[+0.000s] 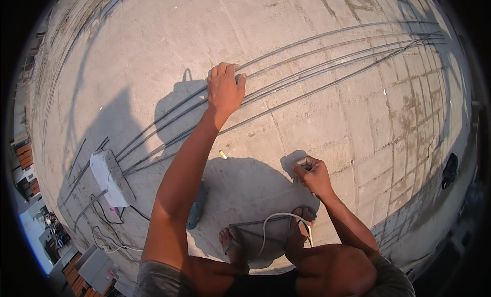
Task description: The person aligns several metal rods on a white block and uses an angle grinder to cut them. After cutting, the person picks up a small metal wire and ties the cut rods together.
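Observation:
Several long, thin steel rods (307, 69) run side by side across the concrete floor, from the lower left to the upper right. My left hand (223, 90) reaches over them, its fingers curled around the far steel rod and its thumb on the near side. The fingertips are partly hidden. My right hand (313, 175) is closed low over the floor, right of my feet; a small greyish thing may be between thumb and fingers, but I cannot make it out. At the left, the rods meet a pale block (110, 179) that covers part of them.
A blue-green power tool (195, 210) lies partly behind my left forearm. A pale cable (265, 230) loops between my feet, near short rods (261, 223). Dark cables (102, 215) tangle beside the block. A small yellow-and-white piece (222, 154) lies on the floor; a dark object (449, 171) sits far right.

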### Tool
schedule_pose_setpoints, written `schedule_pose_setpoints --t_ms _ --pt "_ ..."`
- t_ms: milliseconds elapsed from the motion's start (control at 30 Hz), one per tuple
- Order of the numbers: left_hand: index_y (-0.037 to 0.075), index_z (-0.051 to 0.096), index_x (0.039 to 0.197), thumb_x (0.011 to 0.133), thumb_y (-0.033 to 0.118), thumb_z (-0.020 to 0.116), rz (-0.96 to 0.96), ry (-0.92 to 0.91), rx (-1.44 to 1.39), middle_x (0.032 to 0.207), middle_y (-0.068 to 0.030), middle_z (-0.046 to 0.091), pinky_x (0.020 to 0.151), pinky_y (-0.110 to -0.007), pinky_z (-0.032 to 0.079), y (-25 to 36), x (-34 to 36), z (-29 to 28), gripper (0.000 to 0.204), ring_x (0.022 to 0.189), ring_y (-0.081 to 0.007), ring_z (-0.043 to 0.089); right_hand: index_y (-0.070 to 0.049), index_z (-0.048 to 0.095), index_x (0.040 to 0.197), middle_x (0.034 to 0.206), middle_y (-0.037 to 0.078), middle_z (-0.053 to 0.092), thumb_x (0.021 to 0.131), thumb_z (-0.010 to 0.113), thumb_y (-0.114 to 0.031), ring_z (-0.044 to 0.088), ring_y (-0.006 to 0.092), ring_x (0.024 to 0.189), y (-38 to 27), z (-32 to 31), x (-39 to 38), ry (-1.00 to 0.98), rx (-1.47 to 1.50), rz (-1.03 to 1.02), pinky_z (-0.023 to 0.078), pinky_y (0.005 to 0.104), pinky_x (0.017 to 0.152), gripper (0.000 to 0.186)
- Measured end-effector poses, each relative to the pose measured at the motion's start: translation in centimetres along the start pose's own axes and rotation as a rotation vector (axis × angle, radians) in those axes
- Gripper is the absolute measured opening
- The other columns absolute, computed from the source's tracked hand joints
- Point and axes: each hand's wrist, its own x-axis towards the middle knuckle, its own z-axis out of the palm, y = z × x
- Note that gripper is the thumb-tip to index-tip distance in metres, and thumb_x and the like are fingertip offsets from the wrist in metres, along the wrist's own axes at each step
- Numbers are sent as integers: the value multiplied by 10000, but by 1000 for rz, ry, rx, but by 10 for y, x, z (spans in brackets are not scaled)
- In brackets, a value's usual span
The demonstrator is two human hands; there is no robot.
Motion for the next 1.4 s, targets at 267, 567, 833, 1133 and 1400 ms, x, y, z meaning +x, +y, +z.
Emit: schedule_pose_setpoints --t_ms 267,567,833,1133,1400 --pt "10 669 1227 986 216 653 74 142 -70 1205 -154 614 990 -467 450 24 -31 -4 317 1147 -358 546 4 740 917 729 31 709 909 760 -166 554 59 565 -24 17 45 40 8 -99 429 256 533 172" --pt "31 721 1110 970 230 676 22 -2 -145 1121 -113 649 971 -449 461 19 -37 -4 247 1090 -319 579 -1 759 909 698 72 713 915 749 -200 607 116 553 -40 28 91 39 -91 -206 473 300 556 199" --pt "30 742 1130 969 257 685 -27 -36 -167 1128 -129 660 953 -462 473 27 -30 -1 284 1111 -341 596 11 769 958 688 120 723 898 747 -228 653 177 546 -67 25 103 49 -200 -207 520 344 600 247" --pt "158 735 1246 928 358 735 -292 -17 -95 1210 -85 636 1043 -443 428 47 0 24 375 1203 -306 553 47 743 970 613 79 658 948 673 -217 640 145 529 -52 13 80 -97 -111 -50 506 312 532 274" --pt "152 714 1278 898 340 789 -397 55 -179 1247 -59 621 1089 -471 356 58 13 34 430 1264 -285 520 35 726 919 614 75 650 970 656 -267 620 156 520 -50 14 88 -149 -175 -132 493 323 541 314"
